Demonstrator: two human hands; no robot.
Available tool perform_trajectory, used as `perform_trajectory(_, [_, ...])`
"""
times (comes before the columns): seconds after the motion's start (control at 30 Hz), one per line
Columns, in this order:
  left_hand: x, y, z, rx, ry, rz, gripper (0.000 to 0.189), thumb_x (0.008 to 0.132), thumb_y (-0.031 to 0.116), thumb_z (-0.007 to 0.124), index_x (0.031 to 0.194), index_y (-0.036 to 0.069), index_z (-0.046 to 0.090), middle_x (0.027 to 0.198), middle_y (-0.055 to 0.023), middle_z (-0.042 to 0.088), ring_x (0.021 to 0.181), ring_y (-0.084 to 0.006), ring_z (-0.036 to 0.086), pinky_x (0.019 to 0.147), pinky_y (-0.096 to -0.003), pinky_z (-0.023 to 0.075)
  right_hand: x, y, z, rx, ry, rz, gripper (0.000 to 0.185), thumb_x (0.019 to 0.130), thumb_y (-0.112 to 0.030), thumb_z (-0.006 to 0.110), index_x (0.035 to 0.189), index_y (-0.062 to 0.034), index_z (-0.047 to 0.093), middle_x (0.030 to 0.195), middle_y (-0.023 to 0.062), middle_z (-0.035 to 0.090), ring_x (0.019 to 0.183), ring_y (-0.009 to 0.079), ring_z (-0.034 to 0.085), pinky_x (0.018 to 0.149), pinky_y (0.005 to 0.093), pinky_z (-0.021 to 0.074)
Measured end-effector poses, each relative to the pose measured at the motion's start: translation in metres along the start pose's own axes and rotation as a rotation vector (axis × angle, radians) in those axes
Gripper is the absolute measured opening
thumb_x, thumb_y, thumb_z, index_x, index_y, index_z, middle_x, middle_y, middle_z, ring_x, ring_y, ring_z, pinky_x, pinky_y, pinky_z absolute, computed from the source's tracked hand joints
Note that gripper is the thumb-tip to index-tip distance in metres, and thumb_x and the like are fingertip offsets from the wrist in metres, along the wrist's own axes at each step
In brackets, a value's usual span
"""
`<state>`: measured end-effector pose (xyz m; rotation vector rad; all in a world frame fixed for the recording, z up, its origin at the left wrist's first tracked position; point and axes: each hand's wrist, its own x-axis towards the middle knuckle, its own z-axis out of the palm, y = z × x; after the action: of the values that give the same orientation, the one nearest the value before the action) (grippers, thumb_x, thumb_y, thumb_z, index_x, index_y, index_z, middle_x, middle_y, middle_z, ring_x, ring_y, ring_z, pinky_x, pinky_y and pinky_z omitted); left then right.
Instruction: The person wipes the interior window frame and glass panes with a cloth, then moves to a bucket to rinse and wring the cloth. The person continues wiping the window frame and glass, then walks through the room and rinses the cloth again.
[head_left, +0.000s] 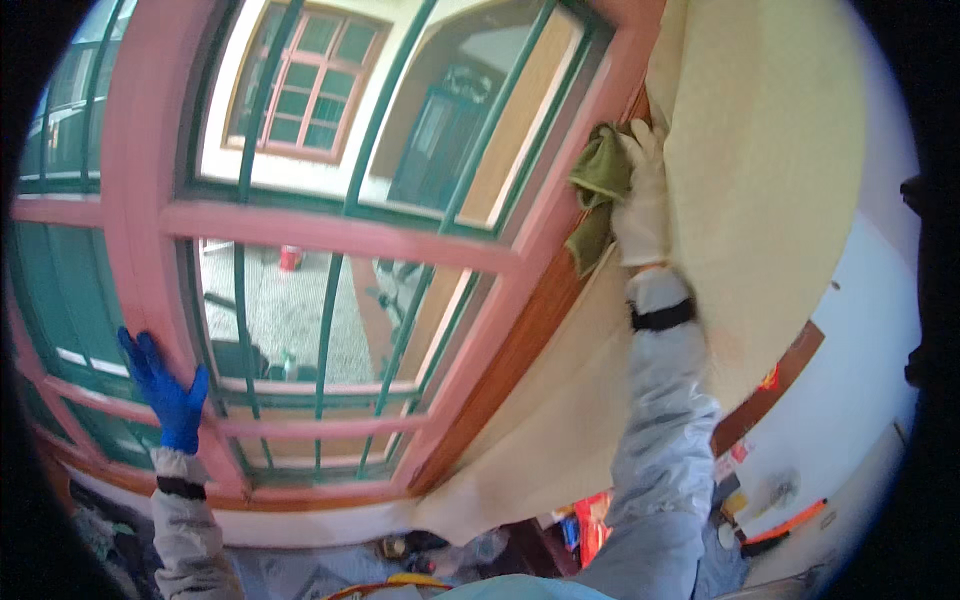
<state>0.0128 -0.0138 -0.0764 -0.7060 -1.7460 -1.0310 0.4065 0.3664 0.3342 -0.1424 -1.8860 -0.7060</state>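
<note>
My left hand (166, 390), in a blue glove, rests with its fingers spread on a pink upright of the window frame (139, 285) and holds nothing. High at the right side of the window, my right hand (645, 199), in a pale glove, has hold of a green cloth (602, 169). The cloth hangs in folds over the pink frame's edge and the brown wooden trim (517, 341) beside it. A beige curtain (750, 172) lies right behind and to the right of that hand. Green bars (328, 322) cross the window panes.
Below the window, a sill (322, 523) runs across, with blurred mixed items under it. A red object (592, 525) sits beneath the curtain. At the lower right are an orange item (787, 521) and a brown board (772, 386) on a white wall (847, 375).
</note>
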Motion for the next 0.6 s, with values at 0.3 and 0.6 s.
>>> perform_trajectory(0.3, [0.004,0.004,-0.001,-0.104,0.008,-0.020,0.105,0.070,0.023,0.074,0.158,0.012,0.017,0.163,-0.0217,0.006,0.149,-0.0433,0.013,0.119,-0.0501,0.0185,0.082,0.057,0.003,0.436,0.189,0.026,0.023,0.098,-0.007,0.046,0.115,-0.0058,0.062,0.133,0.0121,0.051,0.124,0.0251,0.045,0.106,0.0368,0.0374])
perform_trajectory(0.6, [0.005,0.010,-0.006,-0.082,-0.011,-0.039,0.105,0.072,0.030,0.076,0.158,0.014,0.017,0.163,-0.0213,0.005,0.149,-0.0418,0.013,0.119,-0.0510,0.0181,0.076,0.026,-0.015,1.028,0.185,0.302,0.038,0.100,-0.024,0.054,0.133,-0.0054,0.053,0.138,0.0075,0.047,0.128,0.0187,0.043,0.108,0.0324,0.0351])
